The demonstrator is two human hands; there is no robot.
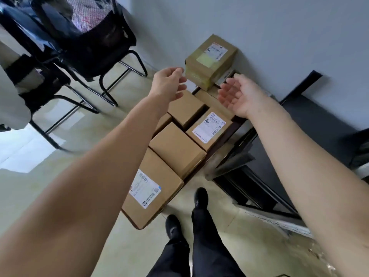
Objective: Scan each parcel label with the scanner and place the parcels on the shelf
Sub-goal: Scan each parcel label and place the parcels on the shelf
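Observation:
Several brown cardboard parcels lie packed together on a low dark platform [237,126] by the wall. A taped parcel [211,60] with a white label sits on top at the far end. Nearer lie a labelled parcel [209,129], a plain one [177,148] and a large labelled one [153,188] at the near end. My left hand [169,82] and my right hand [239,94] are stretched out above the far parcels, either side of the taped one, fingers relaxed and holding nothing. No scanner is in view.
Black chairs [93,47] stand on the floor to the left. A dark metal shelf frame [279,156] stands against the grey wall on the right. My legs and black shoes [200,198] are on the pale floor beside the platform.

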